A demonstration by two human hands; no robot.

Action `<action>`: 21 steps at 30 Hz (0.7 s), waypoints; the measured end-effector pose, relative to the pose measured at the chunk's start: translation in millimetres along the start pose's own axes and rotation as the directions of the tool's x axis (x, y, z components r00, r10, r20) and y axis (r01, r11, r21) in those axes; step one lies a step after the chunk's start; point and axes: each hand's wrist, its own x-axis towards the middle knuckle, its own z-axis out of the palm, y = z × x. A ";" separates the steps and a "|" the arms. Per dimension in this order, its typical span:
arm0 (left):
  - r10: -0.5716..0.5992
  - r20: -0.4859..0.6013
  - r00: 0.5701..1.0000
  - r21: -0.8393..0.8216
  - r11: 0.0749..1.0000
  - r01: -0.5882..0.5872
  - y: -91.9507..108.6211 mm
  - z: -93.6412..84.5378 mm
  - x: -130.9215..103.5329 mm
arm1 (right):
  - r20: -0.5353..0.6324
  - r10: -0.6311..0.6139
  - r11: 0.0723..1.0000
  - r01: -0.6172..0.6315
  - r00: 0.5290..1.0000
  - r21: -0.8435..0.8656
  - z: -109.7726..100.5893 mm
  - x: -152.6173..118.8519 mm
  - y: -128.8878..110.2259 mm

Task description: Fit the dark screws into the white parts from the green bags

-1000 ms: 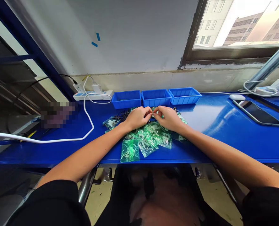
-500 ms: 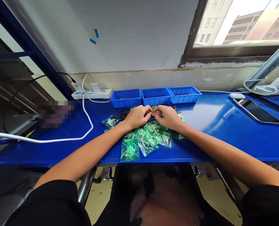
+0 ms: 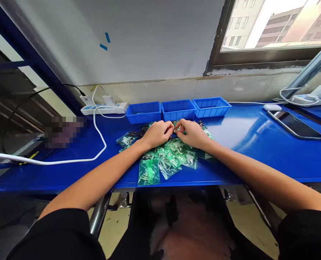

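My left hand [image 3: 158,135] and my right hand [image 3: 191,133] meet fingertip to fingertip above a heap on the blue table. Both are pinched closed; whatever sits between the fingertips is too small to name. Under and in front of them lie clear, green-tinted plastic bags [image 3: 174,153] with small pale, rod-like parts inside. One such bag [image 3: 149,172] reaches the table's front edge. Dark screws [image 3: 139,132], or pieces shaped like them, are scattered beside my left hand, and a few more show behind my right hand.
Three blue bins [image 3: 143,112] stand in a row behind the heap, against the wall. A power strip [image 3: 104,108] with a white cable [image 3: 99,135] lies at the back left. On the right rests a phone [image 3: 295,125] beside a small white object [image 3: 272,107].
My hands stay together over the heap, with only slight shifts of the fingers. The whole view has moved a little.
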 end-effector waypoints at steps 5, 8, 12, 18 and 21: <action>0.010 -0.004 1.000 -0.025 1.000 -0.010 -0.1 0.3 0.0 | 0.025 -0.032 0.999 0.032 0.999 0.000 -0.5 0.2 1.2; 0.003 0.002 1.000 -0.022 1.000 -0.003 0.2 0.5 -0.3 | 0.027 -0.043 0.999 0.043 0.999 -0.001 -0.9 0.5 1.4; 0.006 0.004 1.000 -0.013 1.000 -0.006 0.0 0.8 -0.2 | 0.032 -0.064 0.998 0.064 0.997 0.002 -1.6 0.5 1.8; 0.011 0.003 1.000 -0.004 1.000 -0.011 -0.5 1.4 0.2 | 0.061 -0.075 0.997 0.075 0.995 0.001 -2.8 0.7 2.2; 0.009 -0.004 1.000 -0.004 1.000 -0.009 -1.0 2.2 0.5 | 0.061 -0.078 0.997 0.078 0.995 0.001 -2.4 0.9 2.3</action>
